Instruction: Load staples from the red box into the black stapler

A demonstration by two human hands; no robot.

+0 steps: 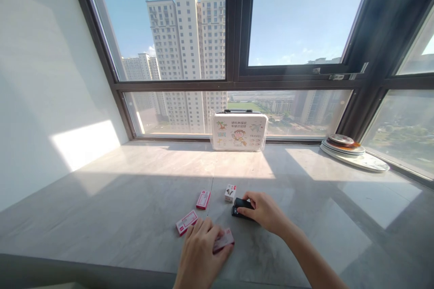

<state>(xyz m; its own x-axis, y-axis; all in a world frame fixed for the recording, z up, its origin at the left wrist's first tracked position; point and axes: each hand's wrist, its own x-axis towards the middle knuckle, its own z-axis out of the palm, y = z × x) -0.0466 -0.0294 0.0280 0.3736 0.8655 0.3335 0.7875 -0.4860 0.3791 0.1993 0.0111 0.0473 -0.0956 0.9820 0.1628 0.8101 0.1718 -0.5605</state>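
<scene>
My left hand (200, 253) lies over a small red and white box (224, 239) on the grey stone sill, fingers curled round its near end. My right hand (262, 211) grips a small black object (241, 207), perhaps a stapler, with fingers closed over its top. Two more red and white boxes lie nearby: one (186, 222) just left of my left hand, another (203, 199) farther back. A small white cube-shaped box (230, 193) stands just left of the black object.
A white case with a cartoon print (239, 132) stands against the window at the back. A stack of plates (352, 151) rests at the far right of the sill (118, 189). A white wall runs along the left.
</scene>
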